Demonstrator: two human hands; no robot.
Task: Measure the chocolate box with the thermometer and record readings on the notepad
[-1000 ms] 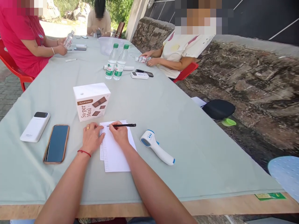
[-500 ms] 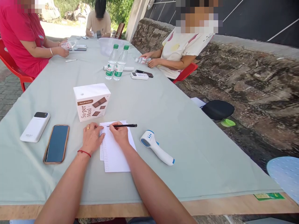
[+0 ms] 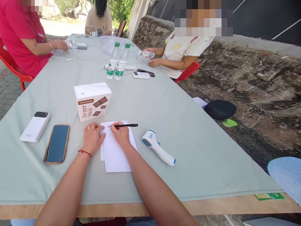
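Observation:
A black pen (image 3: 128, 125) is pinched in my right hand (image 3: 120, 134), its tip at the upper left of a white sheet of paper (image 3: 118, 161). Another sheet lies under it, showing along the left edge. My left hand (image 3: 92, 138) rests at that left edge, thumb spread on the paper and fingers loosely bent, holding nothing. Just beyond the hands stands a white box (image 3: 92, 102) with chocolate pictures on it. To the right of the paper lies a white and blue infrared thermometer (image 3: 158, 147). Left of my left hand is a smartphone (image 3: 57, 144).
A white power bank (image 3: 35, 126) lies at the left. Farther up the table (image 3: 199, 163) stand two water bottles (image 3: 120, 64), near another white device (image 3: 141, 75) and a phone. A clear plastic basin (image 3: 108, 45) is behind them. Three people sit around, two handling plastic bottles.
My hands and the pen stay almost in place. The co-workers at left and right have shifted the plastic bottles in their hands. The view has tilted slightly.

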